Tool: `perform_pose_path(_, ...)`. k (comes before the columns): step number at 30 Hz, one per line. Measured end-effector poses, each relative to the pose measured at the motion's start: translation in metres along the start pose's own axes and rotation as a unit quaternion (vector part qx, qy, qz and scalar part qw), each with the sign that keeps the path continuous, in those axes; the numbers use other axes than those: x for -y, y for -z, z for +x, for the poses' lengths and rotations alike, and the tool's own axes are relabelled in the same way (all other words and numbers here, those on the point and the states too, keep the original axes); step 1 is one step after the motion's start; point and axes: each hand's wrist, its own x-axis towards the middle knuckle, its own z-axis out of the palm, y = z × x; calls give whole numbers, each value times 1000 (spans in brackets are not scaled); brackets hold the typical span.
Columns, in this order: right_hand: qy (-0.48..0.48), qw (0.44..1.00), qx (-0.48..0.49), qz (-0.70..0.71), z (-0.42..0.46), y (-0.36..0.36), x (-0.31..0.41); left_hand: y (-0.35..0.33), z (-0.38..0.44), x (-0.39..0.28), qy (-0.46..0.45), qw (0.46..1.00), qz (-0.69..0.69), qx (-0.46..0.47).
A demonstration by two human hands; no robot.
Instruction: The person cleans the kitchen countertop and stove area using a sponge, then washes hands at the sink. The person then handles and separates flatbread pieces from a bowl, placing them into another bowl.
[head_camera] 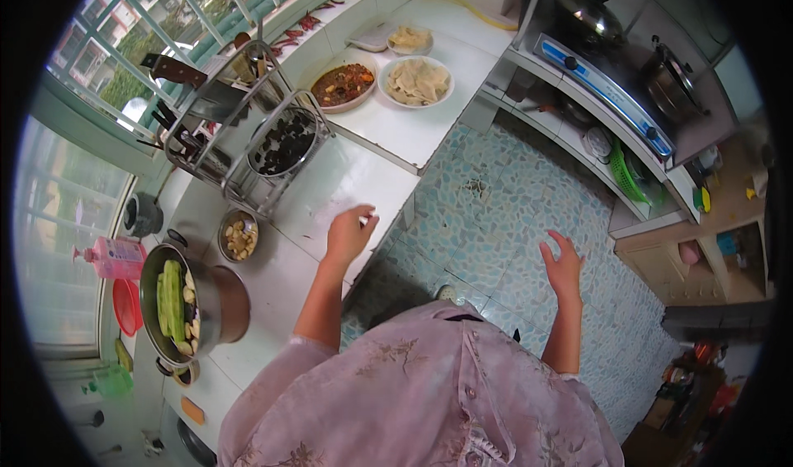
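Note:
My left hand (350,235) hovers at the front edge of the white tiled counter (347,170), its fingers loosely curled and the thumb a little apart, with nothing visible in it. Out over the floor, my right hand (564,266) hangs in the air with spread fingers and holds nothing. Nearest to the left hand are a metal bowl of peeled garlic cloves (238,236) and a metal rack (272,194). In the rack sits a strainer basket of dark pieces, perhaps wood ear fungus (284,142). Left of these, a large steel pot (210,309) contains peeled green gourds (170,300) and pale pieces.
On the raised counter are a bowl of reddish sauce (342,86) and a plate of pale flat slices (418,82). A cleaver (204,92) stands in the rack. Across the tiled floor (471,219), a gas stove (604,95) carries a lidded wok (588,18) and a pot (669,83).

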Motion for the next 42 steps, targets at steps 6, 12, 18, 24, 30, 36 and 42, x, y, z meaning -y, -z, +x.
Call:
perform_pose_path(6,117,991,59,37,104,-16,34,-13,82,-60,-9,1000,5,-27)
perform_pose_path(12,234,970,54,48,190,-33,110,-27,193,-66,-30,998,32,-55)
perform_pose_path(18,339,938,70,18,286,-54,202,-41,287,-44,-84,985,114,-95)
perform_pose_path(24,386,912,123,68,354,-115,267,-35,337,-27,-224,967,119,-23)
perform_pose_path(30,370,916,157,21,369,-147,283,-20,353,-31,-99,988,92,77)
perform_pose_path(36,430,874,217,66,372,-146,281,-25,351,-26,-26,998,-6,55)
perform_pose_path(42,283,873,334,216,377,-139,276,-38,364,-40,43,998,-2,-52)
